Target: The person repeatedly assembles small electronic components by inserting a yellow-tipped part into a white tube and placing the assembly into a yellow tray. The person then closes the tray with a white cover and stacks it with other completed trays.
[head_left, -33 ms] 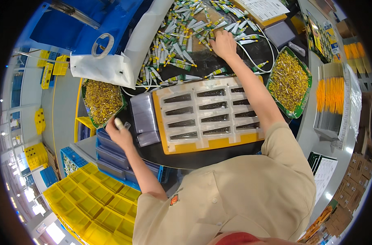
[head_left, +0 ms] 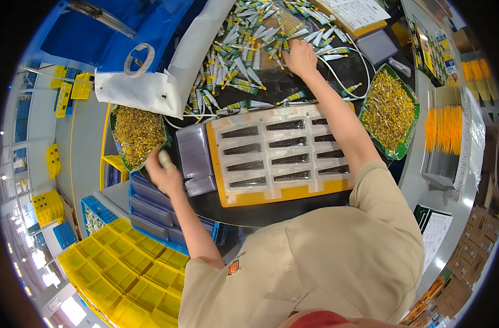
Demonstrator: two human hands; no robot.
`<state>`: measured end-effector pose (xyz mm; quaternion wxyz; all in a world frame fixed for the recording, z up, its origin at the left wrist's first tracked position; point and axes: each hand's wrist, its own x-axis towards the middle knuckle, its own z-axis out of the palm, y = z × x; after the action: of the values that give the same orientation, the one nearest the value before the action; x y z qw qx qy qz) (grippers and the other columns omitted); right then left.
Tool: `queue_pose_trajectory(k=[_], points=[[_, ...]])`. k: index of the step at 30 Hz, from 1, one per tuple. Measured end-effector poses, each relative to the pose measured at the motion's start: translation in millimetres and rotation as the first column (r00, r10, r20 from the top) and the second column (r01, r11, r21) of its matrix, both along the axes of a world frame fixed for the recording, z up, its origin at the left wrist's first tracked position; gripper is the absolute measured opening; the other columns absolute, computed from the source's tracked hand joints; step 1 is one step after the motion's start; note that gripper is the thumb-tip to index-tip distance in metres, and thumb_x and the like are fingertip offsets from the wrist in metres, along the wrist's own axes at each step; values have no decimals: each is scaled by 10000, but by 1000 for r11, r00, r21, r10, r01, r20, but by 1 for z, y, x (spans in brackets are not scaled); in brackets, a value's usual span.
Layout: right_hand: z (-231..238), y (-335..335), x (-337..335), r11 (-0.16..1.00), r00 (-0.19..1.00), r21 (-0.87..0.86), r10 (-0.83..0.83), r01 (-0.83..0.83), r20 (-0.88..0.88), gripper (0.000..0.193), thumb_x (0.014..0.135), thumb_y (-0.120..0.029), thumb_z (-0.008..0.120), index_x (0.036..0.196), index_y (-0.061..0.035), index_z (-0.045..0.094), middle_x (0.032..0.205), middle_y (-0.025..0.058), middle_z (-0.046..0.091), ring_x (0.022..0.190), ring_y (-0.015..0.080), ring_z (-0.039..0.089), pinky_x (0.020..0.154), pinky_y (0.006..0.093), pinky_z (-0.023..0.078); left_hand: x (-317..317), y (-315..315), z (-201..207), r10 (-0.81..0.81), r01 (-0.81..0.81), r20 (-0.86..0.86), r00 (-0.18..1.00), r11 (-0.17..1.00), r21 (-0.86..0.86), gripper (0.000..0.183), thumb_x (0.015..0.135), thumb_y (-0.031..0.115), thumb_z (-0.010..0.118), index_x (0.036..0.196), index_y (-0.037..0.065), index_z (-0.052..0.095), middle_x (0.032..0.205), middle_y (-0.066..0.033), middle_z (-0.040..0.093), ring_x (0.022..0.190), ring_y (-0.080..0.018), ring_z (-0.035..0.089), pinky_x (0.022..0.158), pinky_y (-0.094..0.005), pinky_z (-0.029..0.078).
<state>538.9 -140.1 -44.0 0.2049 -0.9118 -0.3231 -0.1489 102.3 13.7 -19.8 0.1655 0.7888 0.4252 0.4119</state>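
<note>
My left hand (head_left: 164, 173) is at the near edge of a green-edged tray of small yellow pieces (head_left: 139, 135). A pale cover sits on one of its digits. The fingers are apart, and I see nothing between them. My right hand (head_left: 301, 58) rests on the far pile of small white-and-green tubes with yellow caps (head_left: 244, 60). Its fingers curl down; whatever they grip is hidden under the hand. Below my right forearm lies a yellow-framed board (head_left: 285, 195) with rows of clear pockets, each holding a dark wedge-shaped piece. My forearm covers part of its right side.
Clear plastic blister stacks (head_left: 196, 153) stand left of the board. Another green tray of yellow pieces (head_left: 389, 112) lies to the right. A white cable (head_left: 342, 82) loops by the tubes. Yellow bins (head_left: 123, 262) and a blue crate (head_left: 156, 205) stand lower left. A tape roll (head_left: 139, 60) hangs upper left.
My left hand has shifted slightly up and to the right, closer against the left tray. A small clear piece beside its thumb no longer shows. The right hand has barely moved.
</note>
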Motion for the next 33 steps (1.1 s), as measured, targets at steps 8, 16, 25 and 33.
queue_pose_trajectory(k=[8, 16, 25, 33], points=[[35, -74, -43, 824, 830, 456, 487, -336, -270, 193, 814, -121, 727, 994, -56, 699, 839, 124, 679, 733, 296, 642, 682, 361, 513, 195, 28, 11, -485, 468, -91, 870, 869, -164, 207, 880, 111, 620, 1070, 37, 655, 1035, -154, 641, 965, -368, 603, 851, -443, 484], [57, -141, -114, 685, 685, 33, 723, -728, 87, 286, 709, -30, 677, 990, -72, 707, 978, 46, 642, 903, 254, 582, 800, 362, 491, 255, 17, -27, -340, 396, -427, 838, 917, 46, 323, 815, 117, 672, 1132, 67, 637, 1080, -148, 582, 985, -393, 589, 847, -465, 497], [27, 16, -79, 929, 884, 67, 366, -363, -289, 358, 778, -86, 655, 1126, -59, 573, 964, 161, 650, 886, 378, 623, 760, 464, 507, 212, 11, 0, -501, 496, 23, 865, 848, -187, 268, 793, 6, 686, 1056, 45, 715, 1107, -170, 660, 991, -327, 653, 844, -392, 525], [44, -12, -109, 769, 768, 531, 564, -355, -304, 242, 765, -121, 700, 977, -46, 611, 864, 111, 663, 712, 239, 656, 643, 335, 515, 96, -59, 39, -790, 766, 69, 609, 562, -312, 238, 813, 38, 710, 1048, 72, 713, 1167, -115, 653, 1022, -266, 654, 839, -326, 526]])
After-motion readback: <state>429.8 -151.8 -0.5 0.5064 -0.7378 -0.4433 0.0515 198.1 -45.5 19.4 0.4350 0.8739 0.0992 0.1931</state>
